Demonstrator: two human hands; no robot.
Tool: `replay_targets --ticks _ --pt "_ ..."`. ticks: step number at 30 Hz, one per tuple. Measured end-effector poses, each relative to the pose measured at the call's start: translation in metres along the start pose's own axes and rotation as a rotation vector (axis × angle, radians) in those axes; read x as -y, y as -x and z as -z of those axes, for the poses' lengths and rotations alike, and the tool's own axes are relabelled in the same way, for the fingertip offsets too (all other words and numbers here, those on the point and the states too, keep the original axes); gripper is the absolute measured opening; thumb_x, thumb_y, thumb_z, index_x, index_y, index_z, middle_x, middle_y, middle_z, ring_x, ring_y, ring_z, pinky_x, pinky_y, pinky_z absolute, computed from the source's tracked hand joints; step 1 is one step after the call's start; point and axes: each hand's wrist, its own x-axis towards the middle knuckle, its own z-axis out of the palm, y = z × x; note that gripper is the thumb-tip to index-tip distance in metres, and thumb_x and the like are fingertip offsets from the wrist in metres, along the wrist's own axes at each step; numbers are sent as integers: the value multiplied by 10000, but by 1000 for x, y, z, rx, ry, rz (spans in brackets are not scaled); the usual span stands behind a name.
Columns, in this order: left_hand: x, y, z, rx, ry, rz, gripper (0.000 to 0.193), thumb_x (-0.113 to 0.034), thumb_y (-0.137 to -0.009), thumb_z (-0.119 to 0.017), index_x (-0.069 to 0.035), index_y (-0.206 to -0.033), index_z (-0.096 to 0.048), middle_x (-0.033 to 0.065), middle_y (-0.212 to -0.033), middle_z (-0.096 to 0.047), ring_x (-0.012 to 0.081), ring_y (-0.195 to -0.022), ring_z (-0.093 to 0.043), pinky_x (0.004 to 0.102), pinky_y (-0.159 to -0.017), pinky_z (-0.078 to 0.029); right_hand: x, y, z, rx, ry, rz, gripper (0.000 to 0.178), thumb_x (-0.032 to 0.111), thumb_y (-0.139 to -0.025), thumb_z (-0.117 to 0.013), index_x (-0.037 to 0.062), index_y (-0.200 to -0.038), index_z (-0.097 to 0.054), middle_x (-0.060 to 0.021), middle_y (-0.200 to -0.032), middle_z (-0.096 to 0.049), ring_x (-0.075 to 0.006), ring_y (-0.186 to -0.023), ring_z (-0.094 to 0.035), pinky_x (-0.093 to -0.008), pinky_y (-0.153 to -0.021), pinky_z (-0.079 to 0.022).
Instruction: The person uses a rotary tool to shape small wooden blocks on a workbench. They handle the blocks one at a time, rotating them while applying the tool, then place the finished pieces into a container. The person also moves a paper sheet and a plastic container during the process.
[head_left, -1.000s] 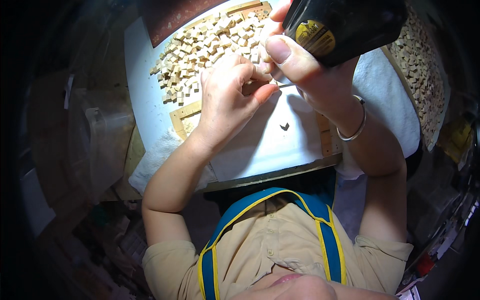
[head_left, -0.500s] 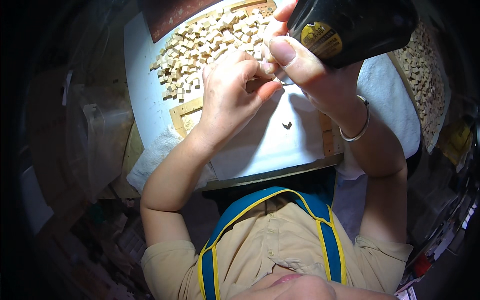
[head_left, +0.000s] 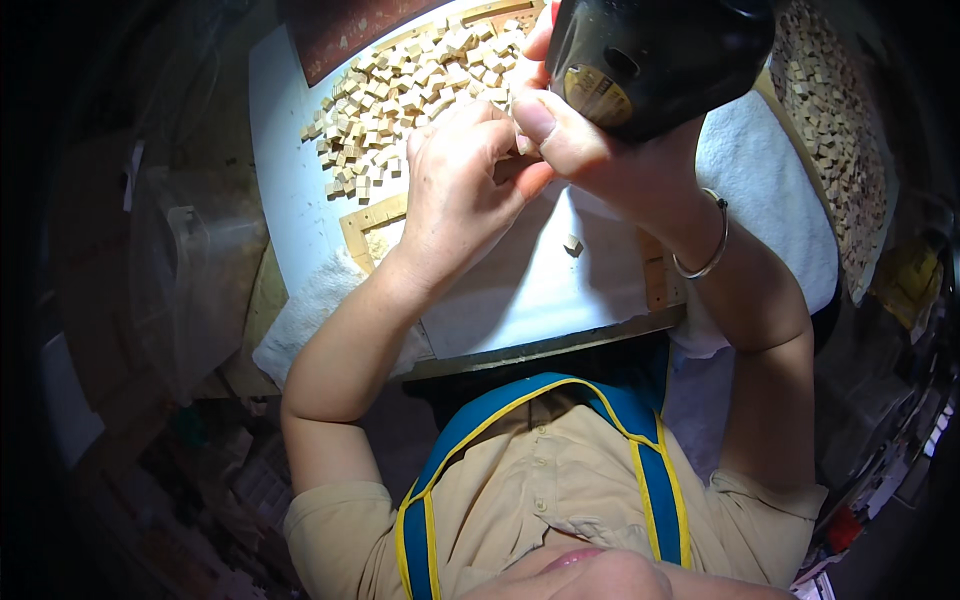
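The tool (head_left: 680, 70), gripped in the right hand (head_left: 620, 165), was best steadied; the left hand (head_left: 460, 185), partly hidden, couldn't be judged.

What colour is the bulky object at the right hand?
The bulky object is black, with a yellow-and-black label, best seen in the head view.

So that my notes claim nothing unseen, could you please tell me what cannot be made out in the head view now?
Head view, all three:
What, if anything, the left hand pinches: its own fingers and the right hand hide it.
The upper part of the black tool in the right hand: cut off by the top edge.
The exact count of the far-right blocks: too small and crowded.
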Motion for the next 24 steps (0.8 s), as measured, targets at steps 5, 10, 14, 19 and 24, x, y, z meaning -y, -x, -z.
replay_targets --ticks 5,10,14,19,24 --pt "-1 5 1 135 -4 85 231 -204 -712 -883 -107 -813 -700 39 -747 -602 229 -740 -598 377 -727 -391 28 -36 35 -416 -1390 -399 429 236 -940 -629 25 -1286 -489 -100 -998 -618 -186 -771 -653 -357 -723 -556" --pt "-31 0 39 394 4 -1 239 -217 -772 -878 -100 -933 -746 20 -831 -628 171 -808 -612 349 -777 -398 32 -68 61 -814 -1031 -294 357 73 -917 -647 19 -1252 -535 -62 -841 -636 -150 -618 -649 -270 -529 -536" --pt "-26 -7 32 337 217 177 260 -161 -823 -860 -29 -1014 -743 64 -905 -663 147 -782 -634 293 -672 -487 28 -76 54 -892 -980 -442 286 45 -908 -689 27 -1183 -610 -49 -825 -672 -135 -595 -645 -258 -503 -517" --pt "-24 -37 -2 279 -200 -24 193 -164 -820 -848 -71 -968 -767 80 -780 -651 217 -673 -641 323 -636 -501 8 -65 53 -887 -911 -286 181 -10 -914 -669 13 -1092 -653 -32 -822 -681 -104 -611 -642 -241 -524 -499" --pt "-21 -35 -14 313 -190 -92 141 -227 -799 -817 -150 -902 -759 40 -820 -659 224 -802 -650 374 -758 -447 8 -68 57 -895 -965 -168 177 -26 -902 -677 29 -1068 -652 -5 -829 -669 -82 -651 -632 -239 -574 -498"
